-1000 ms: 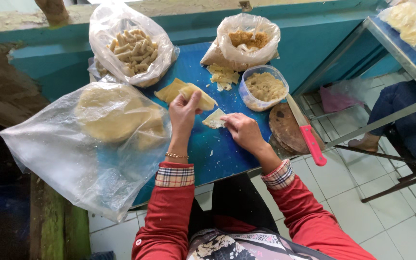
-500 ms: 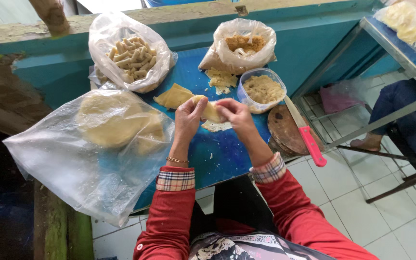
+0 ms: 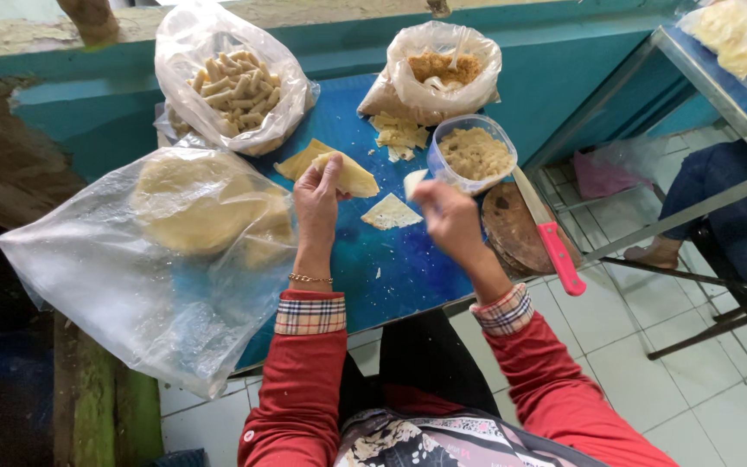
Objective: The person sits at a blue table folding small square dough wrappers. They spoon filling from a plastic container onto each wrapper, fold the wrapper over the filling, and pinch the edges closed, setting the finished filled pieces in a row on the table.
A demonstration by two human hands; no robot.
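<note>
My left hand (image 3: 316, 203) is raised over the blue table (image 3: 408, 272) and pinches a pale yellow wedge of thin wrapper (image 3: 352, 177). My right hand (image 3: 448, 216) grips a small torn piece of wrapper (image 3: 413, 182) close to the plastic tub of crumbly filling (image 3: 475, 154). Between the two hands a triangular wrapper piece (image 3: 391, 213) lies flat on the table. Another wrapper wedge (image 3: 300, 160) rests behind my left hand.
A large clear bag of round wrappers (image 3: 179, 216) lies at the left. A bag of rolled pieces (image 3: 231, 86) and a bag of filling (image 3: 443, 73) stand at the back. A red-handled knife (image 3: 551, 238) lies on a round wooden board (image 3: 512, 229). Another person's leg (image 3: 719, 195) is at the right.
The hands met over one wrapper, then pulled apart. The left now keeps the bigger wedge and the right has come away with a small torn piece.
</note>
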